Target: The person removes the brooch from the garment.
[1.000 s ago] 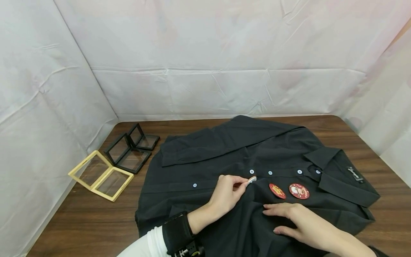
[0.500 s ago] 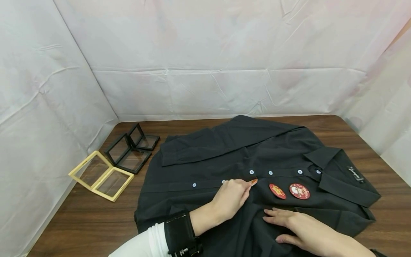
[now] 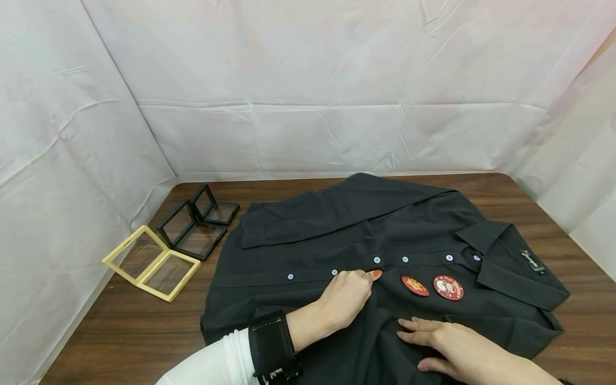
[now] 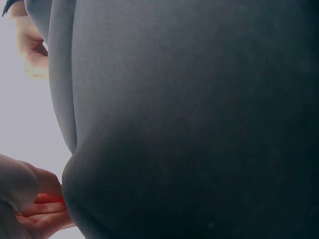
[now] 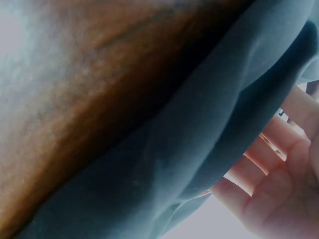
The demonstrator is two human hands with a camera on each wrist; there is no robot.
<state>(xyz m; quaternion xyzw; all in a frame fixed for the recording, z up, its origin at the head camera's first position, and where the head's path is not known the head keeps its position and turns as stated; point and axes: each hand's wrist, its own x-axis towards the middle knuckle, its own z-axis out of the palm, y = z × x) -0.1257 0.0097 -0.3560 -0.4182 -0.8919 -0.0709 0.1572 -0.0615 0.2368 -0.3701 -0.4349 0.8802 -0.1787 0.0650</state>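
In the head view a black shirt (image 3: 337, 235) lies spread out. My left hand (image 3: 339, 302), fingers curled, pinches a small orange-red badge (image 3: 375, 275) at the shirt front, just below a button; the fingers cover part of it. Right of it are an oval-looking red and yellow badge (image 3: 415, 286) and a round red badge (image 3: 448, 287) on the cloth. My right hand (image 3: 454, 347) rests on the shirt below these badges, fingers spread and relaxed. The right wrist view shows its fingers (image 5: 279, 149) against the cloth.
A yellow-framed clear case (image 3: 154, 267) stands unfolded at the left of the wooden table (image 3: 120, 321). Two black-framed clear cases (image 3: 197, 238) stand beside it. White cloth walls (image 3: 308, 139) rise behind the table and at its sides.
My left hand has turned palm down and shifted slightly, and the badge at its fingertips now shows its orange face rather than its pale edge. My right hand has slid slightly down and right.
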